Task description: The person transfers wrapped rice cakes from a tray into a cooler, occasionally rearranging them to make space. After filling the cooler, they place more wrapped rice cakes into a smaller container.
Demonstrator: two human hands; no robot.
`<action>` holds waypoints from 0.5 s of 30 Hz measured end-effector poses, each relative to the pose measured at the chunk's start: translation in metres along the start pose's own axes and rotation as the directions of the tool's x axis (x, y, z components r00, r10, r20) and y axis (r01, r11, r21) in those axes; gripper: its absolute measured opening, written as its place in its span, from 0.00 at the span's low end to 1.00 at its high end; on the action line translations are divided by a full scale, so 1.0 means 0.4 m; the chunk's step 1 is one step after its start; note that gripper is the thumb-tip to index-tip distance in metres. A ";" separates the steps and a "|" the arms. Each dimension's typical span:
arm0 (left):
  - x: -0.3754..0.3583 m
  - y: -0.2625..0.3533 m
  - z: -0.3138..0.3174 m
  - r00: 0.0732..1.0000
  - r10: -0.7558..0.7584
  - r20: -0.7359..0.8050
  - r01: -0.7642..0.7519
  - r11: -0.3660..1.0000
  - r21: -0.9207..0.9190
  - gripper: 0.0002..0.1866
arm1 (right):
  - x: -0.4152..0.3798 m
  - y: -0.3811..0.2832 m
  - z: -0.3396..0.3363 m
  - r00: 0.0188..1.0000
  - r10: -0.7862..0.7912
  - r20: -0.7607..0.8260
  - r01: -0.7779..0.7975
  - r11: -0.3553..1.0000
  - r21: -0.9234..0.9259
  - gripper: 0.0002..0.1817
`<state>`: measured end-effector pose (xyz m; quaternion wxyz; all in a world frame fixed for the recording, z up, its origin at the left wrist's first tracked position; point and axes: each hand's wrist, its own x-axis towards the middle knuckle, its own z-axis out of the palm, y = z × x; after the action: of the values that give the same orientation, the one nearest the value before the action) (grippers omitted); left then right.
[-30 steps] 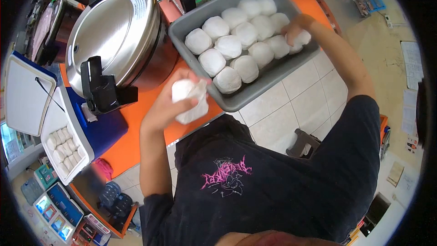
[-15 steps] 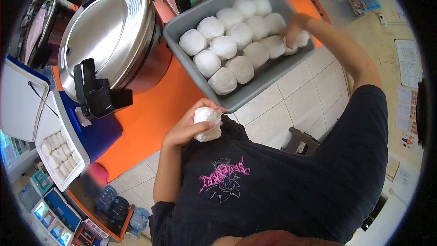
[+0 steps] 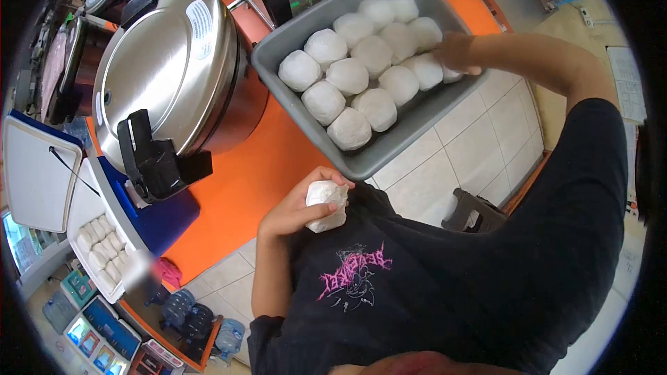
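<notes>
My left hand (image 3: pixel 300 208) is closed around a white paper-wrapped bundle (image 3: pixel 326 203), held at my chest below the near corner of a grey plastic tub (image 3: pixel 368 161). Rows of similar rounded white bundles (image 3: pixel 347 76) sit inside the tub. At its right end, my right hand (image 3: pixel 460 54) reaches down with fingers curled over another bundle (image 3: pixel 450 75), which it mostly covers; a little of its white side shows beneath the fingers.
A large steel rice cooker (image 3: pixel 163 73) with a black latch stands left of the tub on an orange counter (image 3: pixel 229 173). An open white cooler box (image 3: pixel 82 198) holds smaller white packets. Water jugs (image 3: pixel 198 319) stand lower left. A dark stool (image 3: pixel 476 212) is on the tiled floor.
My right hand has shifted slightly toward the tub's right wall and covers more of the bundle there. My left hand keeps its bundle. The whole view has shifted a little.
</notes>
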<state>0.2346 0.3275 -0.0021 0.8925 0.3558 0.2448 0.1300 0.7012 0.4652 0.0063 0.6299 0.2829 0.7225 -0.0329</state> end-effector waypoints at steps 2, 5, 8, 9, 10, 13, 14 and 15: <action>-0.001 0.000 0.001 0.999 0.036 -0.004 -0.036 0.999 -0.040 0.26 | 0.026 -0.007 0.039 0.997 -0.004 0.074 0.010 0.998 -0.070 0.36; -0.002 -0.005 -0.007 0.998 0.059 -0.017 -0.060 0.997 -0.043 0.26 | 0.093 -0.018 0.138 0.965 0.215 -0.149 -0.139 0.904 0.404 0.32; -0.004 -0.009 -0.011 0.997 0.073 -0.030 -0.075 0.996 -0.042 0.26 | 0.054 -0.035 0.086 0.987 0.156 -0.043 -0.155 0.988 0.017 0.20; -0.007 -0.009 -0.013 0.997 0.070 -0.030 -0.071 0.996 -0.044 0.26 | 0.022 -0.029 0.069 0.992 0.128 -0.006 -0.128 0.991 -0.033 0.16; -0.009 -0.008 -0.014 0.997 0.071 -0.024 -0.072 0.997 -0.042 0.26 | -0.022 -0.022 0.053 0.994 0.101 0.033 -0.098 0.992 -0.082 0.13; -0.011 -0.008 -0.035 0.997 0.078 0.005 -0.078 0.997 -0.018 0.27 | -0.194 0.000 0.044 0.957 0.058 -0.285 -0.101 0.985 -0.140 0.17; -0.014 -0.016 -0.038 0.996 0.090 0.008 -0.090 0.996 -0.008 0.27 | -0.255 -0.004 0.020 0.960 0.131 -0.247 -0.157 0.984 -0.089 0.15; -0.007 -0.022 -0.032 0.993 0.114 -0.034 -0.115 0.993 -0.028 0.27 | -0.296 -0.015 -0.010 0.958 0.184 -0.222 -0.203 0.977 -0.064 0.13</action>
<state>0.2259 0.3272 -0.0154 0.8846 0.3539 0.2365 0.1904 0.7004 0.4185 0.1154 0.5600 0.3268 0.7559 0.0909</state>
